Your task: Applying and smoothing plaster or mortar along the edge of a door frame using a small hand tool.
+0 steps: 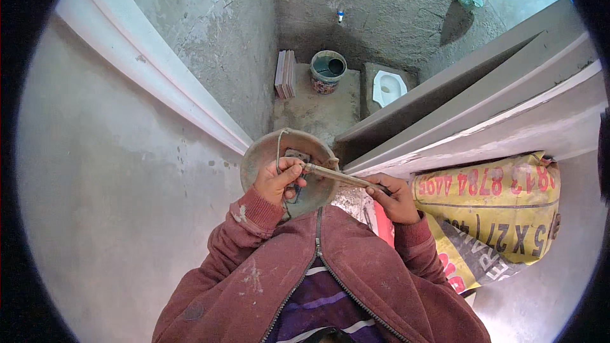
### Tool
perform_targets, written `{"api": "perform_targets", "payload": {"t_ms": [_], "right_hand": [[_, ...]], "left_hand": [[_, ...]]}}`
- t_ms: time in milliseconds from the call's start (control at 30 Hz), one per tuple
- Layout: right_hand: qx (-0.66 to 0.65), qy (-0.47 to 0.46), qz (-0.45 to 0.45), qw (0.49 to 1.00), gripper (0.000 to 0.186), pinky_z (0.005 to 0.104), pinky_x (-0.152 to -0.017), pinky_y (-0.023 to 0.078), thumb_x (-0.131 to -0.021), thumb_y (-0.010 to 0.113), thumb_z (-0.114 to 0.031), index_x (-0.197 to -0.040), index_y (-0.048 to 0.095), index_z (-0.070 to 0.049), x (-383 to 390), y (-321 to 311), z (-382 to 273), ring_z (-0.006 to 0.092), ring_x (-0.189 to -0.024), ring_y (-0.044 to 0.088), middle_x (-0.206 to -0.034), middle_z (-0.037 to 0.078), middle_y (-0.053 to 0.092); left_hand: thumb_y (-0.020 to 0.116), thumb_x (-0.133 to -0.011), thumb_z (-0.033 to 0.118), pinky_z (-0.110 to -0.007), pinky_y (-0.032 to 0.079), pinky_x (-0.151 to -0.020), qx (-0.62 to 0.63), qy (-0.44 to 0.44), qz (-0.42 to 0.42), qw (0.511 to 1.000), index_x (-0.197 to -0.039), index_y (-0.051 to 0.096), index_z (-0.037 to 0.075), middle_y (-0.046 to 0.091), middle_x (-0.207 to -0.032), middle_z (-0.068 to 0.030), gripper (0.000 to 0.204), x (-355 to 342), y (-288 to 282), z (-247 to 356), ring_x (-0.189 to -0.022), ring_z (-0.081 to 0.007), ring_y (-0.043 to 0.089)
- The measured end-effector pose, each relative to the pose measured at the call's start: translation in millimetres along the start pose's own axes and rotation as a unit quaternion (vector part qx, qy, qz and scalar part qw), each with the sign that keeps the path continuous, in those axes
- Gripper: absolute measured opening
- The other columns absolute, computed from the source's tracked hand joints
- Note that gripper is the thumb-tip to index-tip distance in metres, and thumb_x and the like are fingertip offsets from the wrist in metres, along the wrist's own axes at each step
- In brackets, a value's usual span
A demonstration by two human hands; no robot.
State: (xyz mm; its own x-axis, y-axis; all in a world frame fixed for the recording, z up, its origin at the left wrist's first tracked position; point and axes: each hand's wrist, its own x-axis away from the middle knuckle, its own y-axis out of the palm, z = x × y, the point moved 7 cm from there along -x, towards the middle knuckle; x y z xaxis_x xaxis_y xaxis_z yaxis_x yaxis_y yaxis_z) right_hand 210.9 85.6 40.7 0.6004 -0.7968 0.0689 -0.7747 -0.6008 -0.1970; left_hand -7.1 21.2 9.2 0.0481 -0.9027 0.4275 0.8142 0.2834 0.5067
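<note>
Where the left hand (pixel 277 184) pinches, the rod (pixel 340 176) ends.

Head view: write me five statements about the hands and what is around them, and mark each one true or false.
1. The left hand and the right hand both hold the rod. True.
2. The yellow sack is on the person's left. False: the yellow sack is on the right.
3. A stack of flat tiles stands left of the far bucket. True.
4. The squat pan is left of the far bucket. False: the squat pan is right of it.
5. The jacket is zipped to the neck. False: the jacket gapes, showing a striped shirt.
</note>
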Motion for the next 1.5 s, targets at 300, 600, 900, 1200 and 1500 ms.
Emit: {"api": "perform_targets", "payload": {"t_ms": [300,600,900,1200,1500], "right_hand": [[0.534,0.017,-0.114,0.838,0.014,0.0429,-0.055,0.044,-0.071,0.052,-0.020,-0.080,0.061,-0.015,14.6,41.7,92.1,0.0313,-0.066,0.058,-0.069,0.013,0.058],[0.488,0.029,-0.192,0.851,0.018,0.0414,-0.061,0.048,-0.068,0.057,-0.021,-0.077,0.065,-0.007,-51.0,105.1,84.3,0.0297,-0.073,0.062,-0.076,0.013,0.063],[0.468,0.005,-0.127,0.874,0.020,0.0420,-0.059,0.048,-0.066,0.057,-0.018,-0.081,0.064,-0.008,-32.1,41.2,0.6,0.0321,-0.068,0.061,-0.071,0.014,0.062],[0.263,0.148,0.142,0.943,0.028,0.0477,-0.059,0.044,-0.075,0.052,-0.014,-0.099,0.042,-0.004,47.1,-52.8,76.7,0.0394,-0.069,0.057,-0.072,0.018,0.059],[0.212,-0.055,0.588,0.779,0.035,0.0396,-0.061,0.045,-0.079,0.049,-0.005,-0.114,0.044,-0.007,114.3,-169.9,39.6,0.0349,-0.074,0.057,-0.085,0.015,0.057]], "left_hand": [[0.049,-0.086,0.030,-0.021,0.031,-0.042,0.140,-0.040,0.045,0.988,-0.082,0.049,0.015,0.041,-0.058,0.0034,0.016,7.2,-6.1,-2.0,-0.046,-0.0091,0.040],[0.048,-0.087,0.028,-0.020,0.030,-0.039,0.116,-0.031,0.029,0.992,-0.086,0.048,0.014,0.041,-0.058,0.0039,0.015,8.8,20.4,-0.9,-0.042,-0.0070,0.037],[0.047,-0.087,0.031,-0.020,0.026,-0.035,0.117,-0.011,0.040,0.992,-0.082,0.048,0.013,0.037,-0.054,0.0054,0.019,5.2,0.4,1.8,-0.039,-0.0053,0.032],[0.048,-0.086,0.032,-0.020,0.025,-0.033,0.066,-0.038,0.120,0.990,-0.075,0.047,0.013,0.034,-0.049,0.0053,0.023,-0.4,21.5,-2.0,-0.037,-0.0060,0.030],[0.048,-0.085,0.033,-0.022,0.024,-0.032,0.039,-0.057,0.180,0.981,-0.066,0.046,0.015,0.033,-0.046,0.0056,0.027,1.8,6.6,-21.8,-0.034,-0.0070,0.028]]}}
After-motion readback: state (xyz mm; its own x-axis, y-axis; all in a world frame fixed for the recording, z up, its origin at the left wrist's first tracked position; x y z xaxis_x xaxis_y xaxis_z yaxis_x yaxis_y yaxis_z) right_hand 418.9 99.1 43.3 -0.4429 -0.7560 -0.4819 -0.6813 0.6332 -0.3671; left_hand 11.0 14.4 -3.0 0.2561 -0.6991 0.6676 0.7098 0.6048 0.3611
